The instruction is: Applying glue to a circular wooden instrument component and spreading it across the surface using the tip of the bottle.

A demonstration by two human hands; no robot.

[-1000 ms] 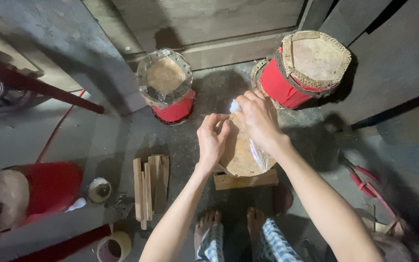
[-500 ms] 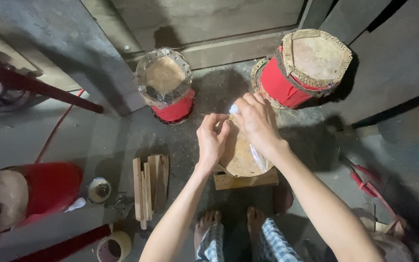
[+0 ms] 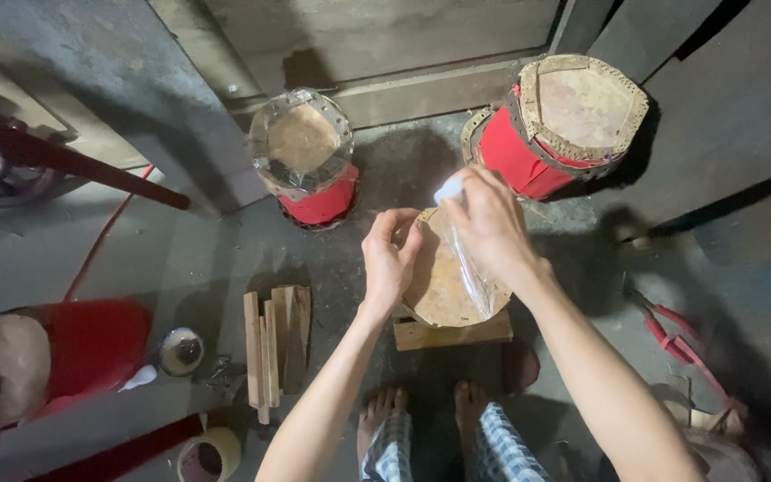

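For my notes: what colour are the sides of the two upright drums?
Red, on both drums, with tan skin tops; seen in the head view.

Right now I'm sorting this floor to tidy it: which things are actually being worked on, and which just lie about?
In hand:
- left hand on the rim of the round tan disc
- right hand holding the clear plastic sheet over it
- wooden block beneath the disc

Lying about:
- two upright red drums
- red drum on its side
- wood strips
- tape roll
- red-handled pliers
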